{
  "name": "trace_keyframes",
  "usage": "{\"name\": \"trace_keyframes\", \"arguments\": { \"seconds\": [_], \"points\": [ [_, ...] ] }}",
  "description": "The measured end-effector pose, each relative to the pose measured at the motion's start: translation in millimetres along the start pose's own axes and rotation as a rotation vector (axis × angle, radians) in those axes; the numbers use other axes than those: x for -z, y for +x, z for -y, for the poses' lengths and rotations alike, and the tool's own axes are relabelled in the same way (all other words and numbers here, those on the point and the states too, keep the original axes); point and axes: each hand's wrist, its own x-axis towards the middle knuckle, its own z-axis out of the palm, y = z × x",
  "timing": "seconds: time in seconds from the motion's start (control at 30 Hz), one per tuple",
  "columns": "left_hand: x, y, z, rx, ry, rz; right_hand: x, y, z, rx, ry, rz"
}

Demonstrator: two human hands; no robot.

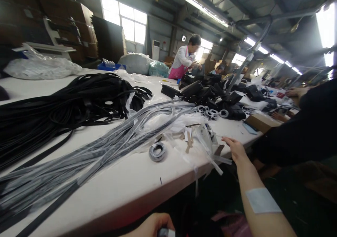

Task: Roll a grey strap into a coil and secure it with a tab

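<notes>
My right hand (pixel 235 148) reaches out over the edge of the white table (pixel 126 181), fingers stretched flat and holding nothing. It lies beside a clear plastic wrapper with white paper strips (pixel 207 142). My forearm carries a white patch (pixel 262 200). My left hand (pixel 152 226) is at the bottom edge of the view, below the table, curled round a small pale object (pixel 166 232) that I cannot make out. A grey roll of tape (pixel 157 151) lies on the table to the left of my right hand.
A long bundle of grey wrapped strips (pixel 105 149) and a heap of black straps (pixel 65 103) cover the table's left. Black bags (pixel 207 91) and tape rolls (pixel 210 112) sit farther back. A dark-sleeved person (pixel 302 131) stands close at the right; another in pink (pixel 184 63) works at the far end.
</notes>
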Motion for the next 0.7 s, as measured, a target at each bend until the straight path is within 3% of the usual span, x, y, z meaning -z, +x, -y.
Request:
{"name": "trace_keyframes", "arguments": {
  "seconds": [0.13, 0.4, 0.53, 0.63, 0.7],
  "points": [
    [-1.0, 4, 0, 0.017, 0.039, 0.017, 13, -20, -6, -0.039, 0.018, -0.029],
    [-4.4, 1, 5, -0.074, 0.071, 0.031, 8, -50, -26, -0.176, 0.021, 0.052],
    [-9.9, 1, 12, -0.132, 0.013, -0.047, 14, -61, -23, -0.208, -0.075, -0.008],
    [-14.6, 3, 16, -0.159, -0.086, -0.176, 8, -98, -10, -0.151, -0.071, -0.022],
    [-17.2, 6, 18, -0.187, -0.094, -0.257, -6, -139, 4, -0.081, -0.009, 0.077]
  ]
}}
